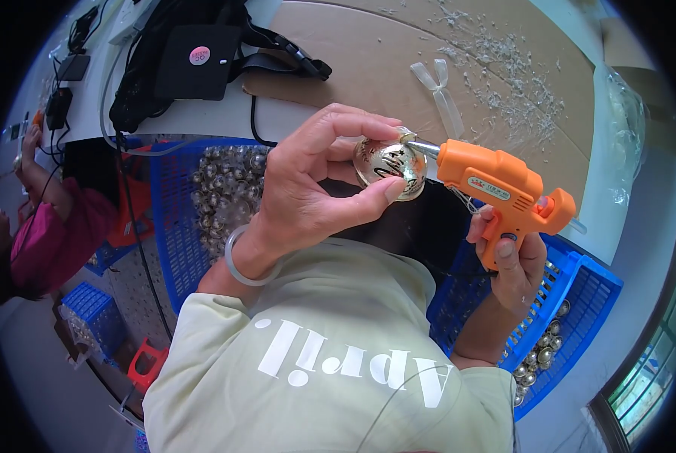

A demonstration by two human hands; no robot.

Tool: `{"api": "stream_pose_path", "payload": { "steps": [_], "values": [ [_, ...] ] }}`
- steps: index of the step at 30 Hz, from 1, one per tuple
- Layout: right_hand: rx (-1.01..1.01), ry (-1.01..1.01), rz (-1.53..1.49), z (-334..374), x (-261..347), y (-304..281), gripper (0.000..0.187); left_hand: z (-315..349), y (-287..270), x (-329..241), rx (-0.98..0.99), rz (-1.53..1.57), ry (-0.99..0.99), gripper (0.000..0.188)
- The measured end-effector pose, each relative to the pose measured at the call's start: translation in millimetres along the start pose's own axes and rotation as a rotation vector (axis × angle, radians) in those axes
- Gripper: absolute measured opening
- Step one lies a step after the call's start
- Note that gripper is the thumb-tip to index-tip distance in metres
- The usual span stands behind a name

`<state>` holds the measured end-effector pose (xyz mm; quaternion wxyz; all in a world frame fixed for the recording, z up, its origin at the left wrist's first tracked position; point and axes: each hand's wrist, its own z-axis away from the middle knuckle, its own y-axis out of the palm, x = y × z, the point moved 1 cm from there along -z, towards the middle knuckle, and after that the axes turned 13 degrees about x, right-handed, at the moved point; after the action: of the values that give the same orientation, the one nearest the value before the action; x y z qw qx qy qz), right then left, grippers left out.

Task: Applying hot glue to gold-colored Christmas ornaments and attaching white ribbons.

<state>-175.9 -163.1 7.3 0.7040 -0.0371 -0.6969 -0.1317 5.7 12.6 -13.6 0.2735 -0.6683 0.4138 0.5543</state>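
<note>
Between the thumb and fingers of my left hand [315, 170] is a shiny gold ball ornament [389, 167] with dark markings on it. My right hand [515, 260] grips the handle of an orange hot glue gun [496, 177], fingers near its trigger. The gun's metal nozzle [424, 148] points left and meets the top of the ornament, by its small cap. A clear glue stick [577, 226] pokes out of the gun's back end. Whether glue is flowing is too small to tell.
A blue basket [173, 226] full of silvery-gold balls stands left, another blue basket [591, 283] with balls right. On the table, cardboard [338, 45] bears glue scraps [504, 75] and a pale ribbon bow [440, 94]. A black bag [138, 83] lies far left; a co-worker [66, 234] sits beyond.
</note>
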Motion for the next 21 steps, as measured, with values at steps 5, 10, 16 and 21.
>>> {"api": "stream_pose_path", "payload": {
  "steps": [5,10,16,21],
  "values": [
    [0.007,-0.018,0.011,0.2,1.4,-1.8,0.033,2.3,-1.8,-1.0,0.028,-0.014,-0.011,0.039],
    [0.008,-0.042,0.022,-1.9,1.7,-1.8,0.031,2.6,-2.1,-1.5,0.045,-0.027,-0.008,0.04],
    [-0.007,-0.061,0.047,-0.4,3.1,-3.1,0.03,2.8,-1.8,-2.3,0.037,-0.022,-0.004,0.04],
    [0.015,-0.069,0.044,1.2,3.1,-3.5,0.029,2.4,-1.3,-2.0,0.043,-0.034,-0.007,0.04]
  ]
}}
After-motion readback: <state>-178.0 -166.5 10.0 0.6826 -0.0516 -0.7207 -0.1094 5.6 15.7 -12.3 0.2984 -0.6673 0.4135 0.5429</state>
